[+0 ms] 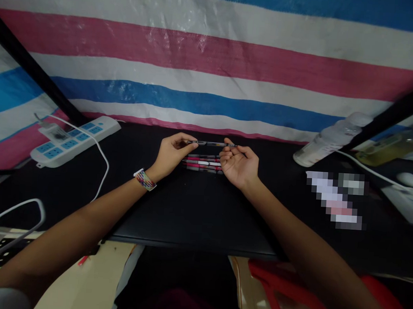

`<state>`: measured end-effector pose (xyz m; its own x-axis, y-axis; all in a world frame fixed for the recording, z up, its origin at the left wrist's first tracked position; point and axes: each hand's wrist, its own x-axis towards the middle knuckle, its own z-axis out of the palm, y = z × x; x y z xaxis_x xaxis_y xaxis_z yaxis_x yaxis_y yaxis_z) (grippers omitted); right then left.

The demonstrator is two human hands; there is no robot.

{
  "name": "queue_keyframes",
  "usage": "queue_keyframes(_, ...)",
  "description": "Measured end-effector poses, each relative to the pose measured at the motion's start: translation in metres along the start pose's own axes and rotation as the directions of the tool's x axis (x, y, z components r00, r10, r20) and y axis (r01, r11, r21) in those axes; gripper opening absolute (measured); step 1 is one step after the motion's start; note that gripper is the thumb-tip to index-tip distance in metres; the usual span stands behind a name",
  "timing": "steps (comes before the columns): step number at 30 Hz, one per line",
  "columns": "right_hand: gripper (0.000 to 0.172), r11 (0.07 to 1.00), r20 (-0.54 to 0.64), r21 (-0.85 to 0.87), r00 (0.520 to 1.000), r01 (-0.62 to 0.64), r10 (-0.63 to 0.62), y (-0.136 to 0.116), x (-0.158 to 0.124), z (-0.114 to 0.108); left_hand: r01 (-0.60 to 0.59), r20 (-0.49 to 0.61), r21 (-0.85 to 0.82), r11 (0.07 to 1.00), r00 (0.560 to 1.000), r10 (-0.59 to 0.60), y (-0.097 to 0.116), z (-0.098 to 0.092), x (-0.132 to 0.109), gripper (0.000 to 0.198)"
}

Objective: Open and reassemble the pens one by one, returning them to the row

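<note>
Between my two hands a dark pen [210, 144] is held level, just above the black table [189, 209]. My left hand [173, 155] pinches its left end between thumb and fingers; a multicoloured woven band circles that wrist. At the other end, my right hand [241, 163] has its palm turned up, with thumb and fingertips closed on the pen. Several pens [202, 163], some pink, one white and some dark, lie side by side on the table just below the held pen. My right fingers partly hide their right ends.
A white power strip [76, 142] with a plugged-in charger and cable lies at the left. To the right lean a whitish bottle [331, 140] and a bottle with yellowish liquid [392, 147]. Striped plastic sheeting [212, 57] hangs behind. A red stool [272, 279] stands below the front edge.
</note>
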<state>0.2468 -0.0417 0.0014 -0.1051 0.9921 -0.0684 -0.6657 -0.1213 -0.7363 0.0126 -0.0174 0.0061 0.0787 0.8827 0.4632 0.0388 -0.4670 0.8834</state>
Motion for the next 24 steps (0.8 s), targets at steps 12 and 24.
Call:
queue_keyframes(12, 0.029, 1.0, -0.014, -0.011, 1.0, 0.001, -0.001, 0.0013, 0.0014, 0.0001, 0.006, 0.003, 0.001, 1.0, 1.0, -0.006, -0.0007, 0.0007, -0.0006, 0.022)
queue_keyframes(24, 0.035, 0.99, -0.009, 0.13, 0.999, -0.045, 0.047, 0.0005, -0.0002, -0.0005, 0.01, 0.007, 0.007, 1.0, 1.0, -0.01, 0.0, 0.0003, -0.0006, 0.027)
